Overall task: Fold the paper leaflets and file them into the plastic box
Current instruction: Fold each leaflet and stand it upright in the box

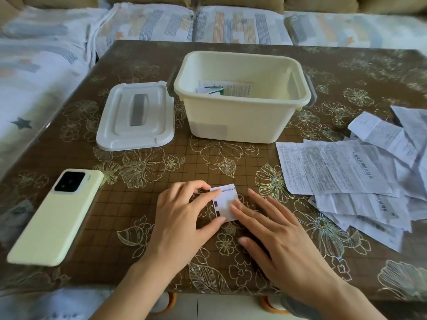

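Observation:
A small folded leaflet point(225, 200) lies flat on the table near the front edge. My left hand point(182, 218) pinches its left edge between thumb and forefinger. The fingers of my right hand point(272, 236) lie spread flat and press on its right side. Behind them stands the cream plastic box point(242, 121), open, with a few folded leaflets point(221, 87) at its bottom. A loose pile of unfolded printed leaflets point(351, 176) spreads over the table's right side.
The box's white lid point(136, 116) lies flat to the left of the box. A pale yellow phone point(57, 215) rests face down at the front left. A brown floral cloth point(143, 167) covers the table; a covered sofa point(147, 21) runs behind it.

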{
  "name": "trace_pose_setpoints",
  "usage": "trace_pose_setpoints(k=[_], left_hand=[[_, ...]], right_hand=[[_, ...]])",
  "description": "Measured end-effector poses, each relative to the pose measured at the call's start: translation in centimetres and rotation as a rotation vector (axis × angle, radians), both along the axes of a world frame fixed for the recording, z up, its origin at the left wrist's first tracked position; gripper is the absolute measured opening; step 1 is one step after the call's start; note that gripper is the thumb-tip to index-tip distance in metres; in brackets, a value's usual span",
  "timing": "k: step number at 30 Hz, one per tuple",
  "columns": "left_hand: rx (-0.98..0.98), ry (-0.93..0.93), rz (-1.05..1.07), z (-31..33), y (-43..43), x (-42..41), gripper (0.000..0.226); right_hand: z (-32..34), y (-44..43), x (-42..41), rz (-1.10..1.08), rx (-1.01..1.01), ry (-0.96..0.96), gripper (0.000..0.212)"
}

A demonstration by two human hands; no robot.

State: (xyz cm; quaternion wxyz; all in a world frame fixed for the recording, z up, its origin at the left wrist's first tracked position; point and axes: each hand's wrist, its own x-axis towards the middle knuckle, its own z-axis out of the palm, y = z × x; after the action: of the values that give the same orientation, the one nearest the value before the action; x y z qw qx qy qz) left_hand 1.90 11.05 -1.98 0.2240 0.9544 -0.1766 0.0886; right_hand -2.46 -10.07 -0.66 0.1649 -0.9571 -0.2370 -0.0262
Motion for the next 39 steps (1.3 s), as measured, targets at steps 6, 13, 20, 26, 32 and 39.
trace_pose_setpoints(k=[6,13,20,26,32,39], left_hand=[[0.016,0.004,-0.022,0.2,0.1,0.4,0.057],[0.057,0.032,-0.047,1.1,0.1,0.6,0.056],[-0.244,0.002,-0.053,3.8,0.7,3.0,0.034],[-0.391,-0.242,0.036,12.2,1.7,10.9,0.020],[-0.370,-0.203,0.032,14.6,1.1,17.7,0.024],[-0.006,-0.050,-0.054,14.7,-0.1,21.6,0.027]], right_hand=[[1.4,0.6,1.2,-0.360,0.485,0.086,0.024],[4.0,2.4,5.6,-0.574,0.616,0.700,0.017],[6.0,2.9,6.7,-0.390,0.416,0.403,0.008],[14.5,0.0,12.5,-0.301,0.686,0.150,0.006],[16.1,-1.9,21.3,-0.282,0.445,0.070,0.008],[13.7,-1.6,27.3,-0.141,0.008,0.112,0.005]])
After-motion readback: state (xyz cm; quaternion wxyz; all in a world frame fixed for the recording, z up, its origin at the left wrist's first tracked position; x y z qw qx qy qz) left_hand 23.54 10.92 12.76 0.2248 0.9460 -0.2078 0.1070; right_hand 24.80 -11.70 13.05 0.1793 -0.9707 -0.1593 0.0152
